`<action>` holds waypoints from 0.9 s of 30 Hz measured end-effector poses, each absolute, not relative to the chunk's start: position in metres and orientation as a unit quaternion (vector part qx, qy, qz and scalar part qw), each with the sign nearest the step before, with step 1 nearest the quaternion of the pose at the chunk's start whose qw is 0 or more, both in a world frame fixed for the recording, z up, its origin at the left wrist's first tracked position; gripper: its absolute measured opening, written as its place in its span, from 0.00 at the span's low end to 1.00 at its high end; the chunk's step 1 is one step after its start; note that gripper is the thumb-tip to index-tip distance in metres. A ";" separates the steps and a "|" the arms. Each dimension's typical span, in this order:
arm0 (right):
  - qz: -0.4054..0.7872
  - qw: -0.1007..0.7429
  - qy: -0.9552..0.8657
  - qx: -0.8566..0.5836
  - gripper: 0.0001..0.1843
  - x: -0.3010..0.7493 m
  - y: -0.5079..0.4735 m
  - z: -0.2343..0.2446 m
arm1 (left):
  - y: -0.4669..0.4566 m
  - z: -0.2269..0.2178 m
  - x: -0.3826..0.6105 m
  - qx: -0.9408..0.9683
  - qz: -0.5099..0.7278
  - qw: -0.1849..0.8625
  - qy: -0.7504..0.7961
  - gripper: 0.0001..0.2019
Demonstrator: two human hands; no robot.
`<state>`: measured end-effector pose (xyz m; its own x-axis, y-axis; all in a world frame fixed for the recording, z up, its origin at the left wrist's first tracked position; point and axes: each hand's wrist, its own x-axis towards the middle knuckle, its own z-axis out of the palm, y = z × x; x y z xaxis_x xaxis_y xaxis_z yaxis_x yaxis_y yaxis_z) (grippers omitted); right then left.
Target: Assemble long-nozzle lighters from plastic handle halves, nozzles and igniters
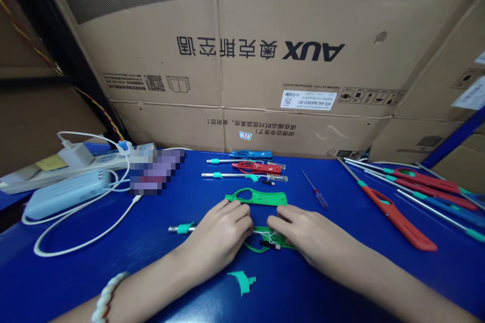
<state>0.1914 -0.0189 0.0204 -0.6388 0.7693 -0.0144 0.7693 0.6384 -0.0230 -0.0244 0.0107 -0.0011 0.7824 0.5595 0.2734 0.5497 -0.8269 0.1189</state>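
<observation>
Both hands rest on a blue table, working on a green lighter half-shell with thin wires and a black part inside. My left hand covers its left end, fingers curled down on it; a metal tube with a teal collar sticks out to the left of that hand. My right hand presses its right end with bent fingers. Just beyond the fingers lies a second green shell half. A loose teal trigger piece lies near the table's front, between my forearms.
Behind are red and blue lighter parts with metal tubes and a small screwdriver. Several assembled long lighters lie at the right. A power strip, power bank and white cable sit left. Cardboard boxes stand behind.
</observation>
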 end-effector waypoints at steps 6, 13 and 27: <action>-0.020 0.043 0.905 0.423 0.27 0.189 -0.018 0.019 | 0.008 -0.002 -0.024 0.932 0.137 0.055 0.332 0.07; -0.033 0.036 0.909 0.415 0.23 0.193 -0.018 0.018 | 0.009 -0.002 -0.024 0.920 0.152 0.113 0.344 0.06; -0.114 -0.021 0.907 0.404 0.15 0.198 -0.014 0.022 | 0.014 -0.006 -0.026 0.933 0.154 0.126 0.301 0.07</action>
